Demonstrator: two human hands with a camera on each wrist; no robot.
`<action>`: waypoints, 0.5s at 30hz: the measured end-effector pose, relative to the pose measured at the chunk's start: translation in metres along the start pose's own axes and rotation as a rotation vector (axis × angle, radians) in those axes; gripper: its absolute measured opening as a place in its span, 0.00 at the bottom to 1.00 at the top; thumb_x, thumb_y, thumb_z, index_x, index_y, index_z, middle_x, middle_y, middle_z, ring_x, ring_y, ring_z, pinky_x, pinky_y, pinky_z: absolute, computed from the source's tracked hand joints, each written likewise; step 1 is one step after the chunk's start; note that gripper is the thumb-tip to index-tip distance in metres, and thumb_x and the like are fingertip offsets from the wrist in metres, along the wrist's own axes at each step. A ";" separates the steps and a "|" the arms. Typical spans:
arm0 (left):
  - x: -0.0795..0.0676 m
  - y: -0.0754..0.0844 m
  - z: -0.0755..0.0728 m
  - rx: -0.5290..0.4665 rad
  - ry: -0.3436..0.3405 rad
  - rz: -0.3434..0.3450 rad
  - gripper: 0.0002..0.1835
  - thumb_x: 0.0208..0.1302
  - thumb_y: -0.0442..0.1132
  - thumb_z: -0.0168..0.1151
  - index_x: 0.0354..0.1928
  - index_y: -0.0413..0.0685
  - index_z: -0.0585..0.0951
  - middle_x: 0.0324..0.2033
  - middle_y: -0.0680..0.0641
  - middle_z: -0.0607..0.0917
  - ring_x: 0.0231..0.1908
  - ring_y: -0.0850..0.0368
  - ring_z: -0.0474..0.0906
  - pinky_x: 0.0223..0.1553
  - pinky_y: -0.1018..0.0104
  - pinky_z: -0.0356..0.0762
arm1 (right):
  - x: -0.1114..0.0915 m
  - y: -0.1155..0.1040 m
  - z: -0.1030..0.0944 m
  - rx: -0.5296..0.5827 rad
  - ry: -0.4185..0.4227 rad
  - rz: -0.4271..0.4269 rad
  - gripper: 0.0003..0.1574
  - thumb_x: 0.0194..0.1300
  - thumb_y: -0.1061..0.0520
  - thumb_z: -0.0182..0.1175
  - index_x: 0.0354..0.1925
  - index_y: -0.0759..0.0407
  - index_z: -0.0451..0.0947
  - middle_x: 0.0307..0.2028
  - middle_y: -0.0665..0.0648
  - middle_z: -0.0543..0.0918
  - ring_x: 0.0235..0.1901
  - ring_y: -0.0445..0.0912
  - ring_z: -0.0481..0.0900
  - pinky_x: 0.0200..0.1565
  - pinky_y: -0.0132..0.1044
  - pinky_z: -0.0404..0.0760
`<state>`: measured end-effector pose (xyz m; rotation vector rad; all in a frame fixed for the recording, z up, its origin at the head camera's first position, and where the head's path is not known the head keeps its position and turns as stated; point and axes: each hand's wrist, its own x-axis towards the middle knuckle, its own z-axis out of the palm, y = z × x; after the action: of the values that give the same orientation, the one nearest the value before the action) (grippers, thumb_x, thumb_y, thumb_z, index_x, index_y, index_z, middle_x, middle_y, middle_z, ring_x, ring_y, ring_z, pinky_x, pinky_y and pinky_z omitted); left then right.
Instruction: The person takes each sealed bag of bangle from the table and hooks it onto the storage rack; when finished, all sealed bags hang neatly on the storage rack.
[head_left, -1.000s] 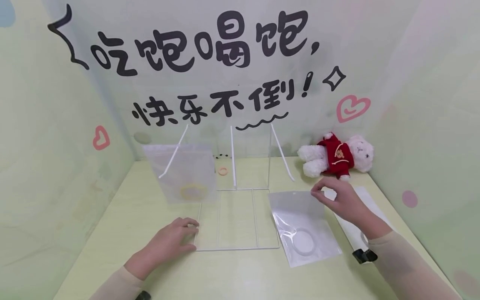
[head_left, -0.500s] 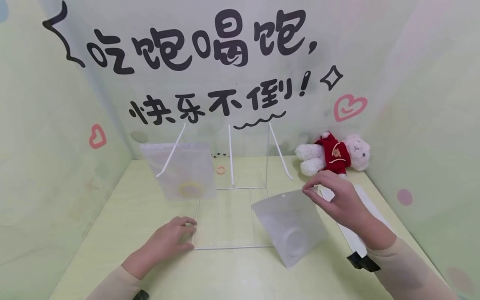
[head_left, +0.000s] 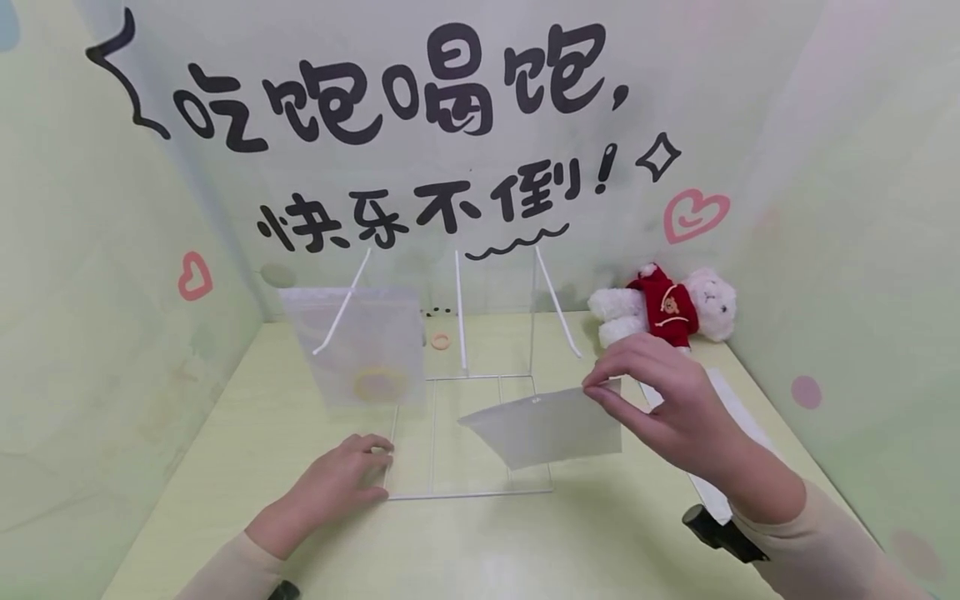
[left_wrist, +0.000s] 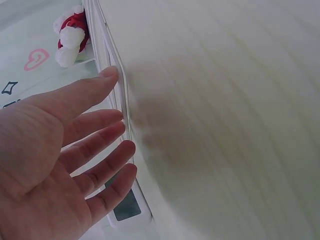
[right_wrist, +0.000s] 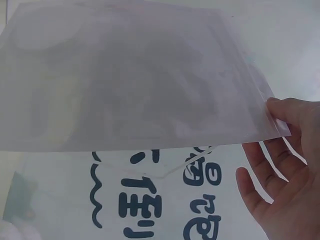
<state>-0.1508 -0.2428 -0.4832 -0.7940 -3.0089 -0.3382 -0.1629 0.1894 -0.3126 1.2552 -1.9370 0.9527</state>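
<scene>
My right hand (head_left: 675,417) pinches the top corner of a translucent zip bag (head_left: 558,429) between thumb and forefinger. The bag is raised and tilted above the right side of a white wire rack (head_left: 480,496); in the right wrist view its broad face (right_wrist: 135,85) spreads beside the thumb. At the left side of the rack's base, my left hand (head_left: 330,492) rests with relaxed fingers, fingertips right at the wire. Three prongs (head_left: 462,308) rise from the rack. Another frosted bag (head_left: 382,333), a yellow ring showing through it, hangs at the left prong.
On the table's right side lies a white flat packet (head_left: 708,492), partly behind my right forearm. A plush bear (head_left: 671,304) in a red hoodie lies at the back right. A small orange ring (head_left: 440,341) lies behind the rack. Printed walls enclose the table.
My right hand has lifted the bag off the table and carried it left toward the rack, its lower edge swinging up and away. The left hand has stayed at the base.
</scene>
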 end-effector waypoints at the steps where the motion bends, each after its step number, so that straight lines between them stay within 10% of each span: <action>1: 0.000 0.000 0.000 0.002 0.000 0.003 0.22 0.55 0.44 0.79 0.52 0.45 0.88 0.60 0.48 0.83 0.58 0.45 0.80 0.50 0.54 0.88 | 0.004 -0.003 0.001 0.001 0.004 -0.015 0.14 0.73 0.49 0.65 0.39 0.58 0.86 0.34 0.50 0.86 0.41 0.41 0.80 0.53 0.22 0.77; 15: 0.000 0.002 0.001 -0.015 0.003 -0.001 0.22 0.55 0.44 0.79 0.51 0.44 0.88 0.59 0.46 0.83 0.62 0.33 0.78 0.63 0.36 0.79 | 0.050 -0.021 0.015 0.036 -0.032 -0.079 0.08 0.61 0.62 0.73 0.40 0.56 0.87 0.37 0.50 0.88 0.41 0.43 0.80 0.50 0.29 0.76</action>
<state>-0.1502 -0.2413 -0.4835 -0.7916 -3.0073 -0.3617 -0.1621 0.1478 -0.2754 1.3640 -1.8876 0.9364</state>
